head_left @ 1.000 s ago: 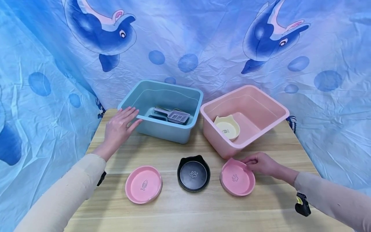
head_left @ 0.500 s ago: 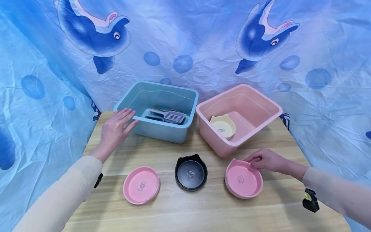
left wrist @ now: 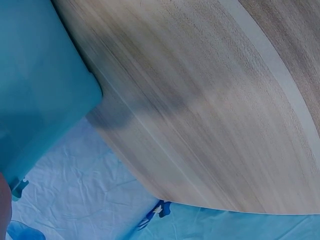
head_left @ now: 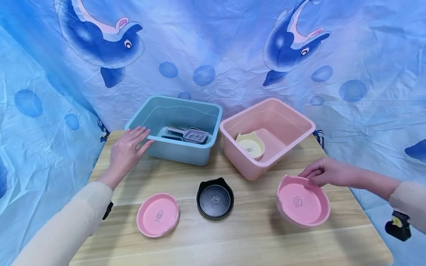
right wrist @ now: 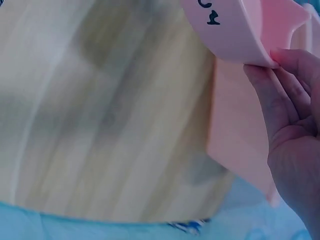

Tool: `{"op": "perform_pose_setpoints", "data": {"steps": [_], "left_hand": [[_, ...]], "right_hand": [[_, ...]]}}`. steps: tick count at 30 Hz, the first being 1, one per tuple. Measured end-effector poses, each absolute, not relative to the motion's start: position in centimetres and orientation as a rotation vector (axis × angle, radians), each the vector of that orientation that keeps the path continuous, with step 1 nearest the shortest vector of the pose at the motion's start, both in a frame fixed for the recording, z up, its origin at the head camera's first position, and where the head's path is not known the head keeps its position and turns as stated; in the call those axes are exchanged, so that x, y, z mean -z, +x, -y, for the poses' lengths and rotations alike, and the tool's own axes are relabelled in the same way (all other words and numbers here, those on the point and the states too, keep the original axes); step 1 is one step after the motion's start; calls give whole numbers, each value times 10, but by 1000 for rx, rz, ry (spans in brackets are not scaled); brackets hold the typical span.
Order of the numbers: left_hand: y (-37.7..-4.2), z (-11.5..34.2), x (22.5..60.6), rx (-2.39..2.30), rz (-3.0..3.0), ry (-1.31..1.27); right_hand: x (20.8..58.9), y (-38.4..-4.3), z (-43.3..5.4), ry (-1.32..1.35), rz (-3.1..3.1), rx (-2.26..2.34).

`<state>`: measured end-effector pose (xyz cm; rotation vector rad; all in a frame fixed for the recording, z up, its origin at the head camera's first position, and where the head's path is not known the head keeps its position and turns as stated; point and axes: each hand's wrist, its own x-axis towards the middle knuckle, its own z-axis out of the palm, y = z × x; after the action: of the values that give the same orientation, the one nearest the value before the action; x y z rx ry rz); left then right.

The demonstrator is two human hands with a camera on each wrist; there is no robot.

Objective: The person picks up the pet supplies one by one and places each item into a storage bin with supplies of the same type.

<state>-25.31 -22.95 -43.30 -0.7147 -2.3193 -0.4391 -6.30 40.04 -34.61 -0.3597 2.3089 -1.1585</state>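
My right hand (head_left: 327, 173) pinches the rim of a pink cat-eared pet bowl (head_left: 302, 205) with a paw print inside. The bowl hangs over the right part of the table, its shadow beneath it. In the right wrist view, thumb and fingers (right wrist: 285, 95) grip the edge of this bowl (right wrist: 232, 30), which has dark marks on its outer wall. My left hand (head_left: 126, 151) rests with extended fingers on the near left rim of a blue bin (head_left: 178, 152). Inside that bin lies a lilac slotted litter scoop (head_left: 195, 135) over darker pieces.
A pink bin (head_left: 241, 159) stands right of the blue one, a cream cat-eared bowl (head_left: 250, 146) in it. On the wooden table (head_left: 246, 244) sit a black cat-eared bowl (head_left: 215, 199) and another pink bowl (head_left: 158, 215) with a fish-bone print. A dolphin-print cloth (head_left: 233, 44) hangs behind.
My right hand has lifted the paw-print bowl off the table and carried it rightward, away from the black bowl. The left hand has stayed on the blue bin's rim while the head view shifted.
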Motion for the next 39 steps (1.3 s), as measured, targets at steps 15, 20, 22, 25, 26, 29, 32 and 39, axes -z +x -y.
{"op": "perform_pose_setpoints", "data": {"steps": [15,20,22,25,26,29,32,39], "left_hand": [[-252,233,432,429,2313,-730],[-251,233,430,413,2357,-716],[-251,234,428,405,2368,-712],[-251,233,427,404,2364,-715],[-251,233,427,403,2357,-720],[-252,232,427,402,2337,-735],[-251,232,427,404,2332,-738],[-251,234,428,394,2346,-719]], "right_hand": [[251,-120,-393,-202,-2611,839],[239,-153,-388,-237,-2716,740],[238,-167,-385,-244,-2722,746],[238,-187,-383,-266,-2733,743],[239,-193,-382,-271,-2735,744],[241,-212,-383,-285,-2746,726],[246,-229,-384,-299,-2744,713],[268,-267,-383,-339,-2688,726]]}}
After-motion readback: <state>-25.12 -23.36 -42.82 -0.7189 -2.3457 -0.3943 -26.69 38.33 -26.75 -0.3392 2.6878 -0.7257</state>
